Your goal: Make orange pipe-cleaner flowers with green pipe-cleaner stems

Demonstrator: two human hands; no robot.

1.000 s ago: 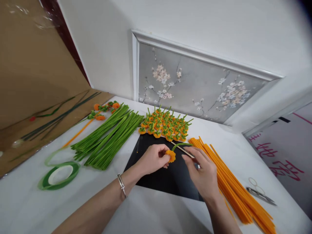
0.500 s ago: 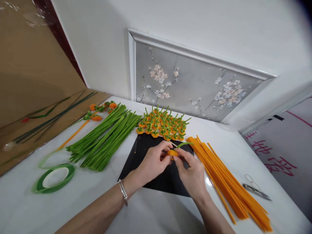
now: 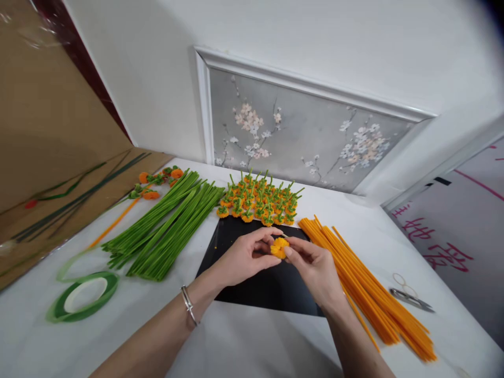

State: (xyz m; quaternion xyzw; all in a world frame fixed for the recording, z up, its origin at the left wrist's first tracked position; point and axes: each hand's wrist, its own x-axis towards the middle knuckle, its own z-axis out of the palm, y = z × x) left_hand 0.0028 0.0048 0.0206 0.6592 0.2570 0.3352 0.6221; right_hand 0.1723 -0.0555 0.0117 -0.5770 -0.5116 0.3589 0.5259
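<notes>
Small orange flower betw. both hands, R pinching it, over blk mat

Nearest: white tabletop (image 3: 244, 341), w/ both forearms reaching in over it. Silver bracelet (image 3: 189, 305) on L wrist. L hand (image 3: 246, 255) is part open, fingers curled, thumb apart from them, tips round the L side of the orange flower (image 3: 279, 248); can't tell if it grips. R hand (image 3: 317, 265) is nearly closed, thumb + forefinger pinching the flower's R edge. Flower is held up above the blk mat (image 3: 268, 294), approx. mid-view, petals facing the camera. Tip of a thin pale stick (image 3: 284, 235) shows just behind it, by R fingertips; rest hidden.

R side of table: bundle of orange stems (image 3: 370, 289) lying at a slant, beside R forearm; scissors (image 3: 411, 299) flat beyond its R side. L side: roll of green tape (image 3: 111, 290), loose end trailing up toward an orange strip (image 3: 118, 223). Next to that, big bundle of green stems (image 3: 169, 231), also slanted.

Farther: cluster of orange flower heads (image 3: 248, 202) w/ green stubs pointing up, just past the mat's far edge. A few orange-and-green blooms (image 3: 150, 195) lie at the green bundle's far end, L side.

Back: brown cardboard (image 3: 59, 105) far L, floral wall panel (image 3: 307, 126) in white frame, board w/ red writing (image 3: 464, 220) far R.
</notes>
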